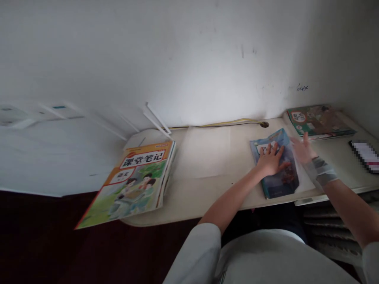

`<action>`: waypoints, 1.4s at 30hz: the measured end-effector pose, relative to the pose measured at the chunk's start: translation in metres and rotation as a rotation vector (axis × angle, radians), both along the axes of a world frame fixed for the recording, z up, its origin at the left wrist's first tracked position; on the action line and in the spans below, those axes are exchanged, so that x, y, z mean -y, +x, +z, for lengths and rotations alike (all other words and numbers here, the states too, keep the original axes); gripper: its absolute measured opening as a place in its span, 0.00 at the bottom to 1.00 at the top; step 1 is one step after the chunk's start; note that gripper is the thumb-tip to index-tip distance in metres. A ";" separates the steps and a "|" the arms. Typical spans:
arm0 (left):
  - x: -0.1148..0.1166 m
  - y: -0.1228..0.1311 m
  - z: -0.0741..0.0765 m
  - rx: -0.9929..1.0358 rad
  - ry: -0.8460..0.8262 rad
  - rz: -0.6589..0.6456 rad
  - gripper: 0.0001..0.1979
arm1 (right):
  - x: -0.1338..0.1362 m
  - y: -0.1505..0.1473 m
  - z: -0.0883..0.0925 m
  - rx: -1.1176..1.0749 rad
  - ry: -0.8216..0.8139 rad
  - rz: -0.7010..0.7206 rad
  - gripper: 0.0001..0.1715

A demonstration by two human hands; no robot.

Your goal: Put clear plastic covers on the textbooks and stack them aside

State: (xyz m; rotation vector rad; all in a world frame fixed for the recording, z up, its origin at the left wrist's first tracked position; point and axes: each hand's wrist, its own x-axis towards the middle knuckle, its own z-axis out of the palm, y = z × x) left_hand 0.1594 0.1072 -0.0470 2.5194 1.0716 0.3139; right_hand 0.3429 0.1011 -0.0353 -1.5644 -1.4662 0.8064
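Observation:
A blue book (278, 183) lies at a slant near the front edge of the desk. My left hand (270, 159) rests flat on its cover, fingers spread, hiding part of the title. Close to the book's right edge is my right hand (303, 150), smeared by motion, with its thumb raised and its fingers seemingly stretched out. A pale, see-through sheet (303, 177) sticks out from under or beside the book on that side; how it joins the book is unclear. A greyish, translucent band (325, 170) shows around my right wrist.
On the left a stack of books (139, 181) with an orange and green cover overhangs the desk edge. More books (321, 122) lie at the back right, near a phone (365, 156). A thin cable (213, 124) runs along the wall to a round hole (264, 124).

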 end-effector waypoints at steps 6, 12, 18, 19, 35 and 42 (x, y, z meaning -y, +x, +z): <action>-0.014 0.010 0.009 0.040 0.115 -0.098 0.41 | 0.038 0.042 0.035 -0.459 -0.121 0.038 0.36; -0.007 0.038 0.026 0.134 0.165 -0.255 0.36 | 0.052 0.026 0.050 -0.160 -0.082 0.117 0.35; -0.061 0.004 0.017 -0.019 0.177 0.235 0.25 | 0.071 0.049 0.016 0.055 -0.208 0.091 0.23; -0.071 -0.004 0.015 -0.082 0.128 0.281 0.23 | 0.074 0.050 0.011 0.094 -0.189 0.073 0.25; 0.013 -0.163 0.013 -0.268 -0.157 0.440 0.10 | 0.100 0.011 -0.025 0.828 0.154 -0.119 0.32; -0.034 -0.156 0.022 -0.089 -0.244 0.468 0.18 | 0.027 0.025 -0.028 0.469 -0.188 -0.048 0.22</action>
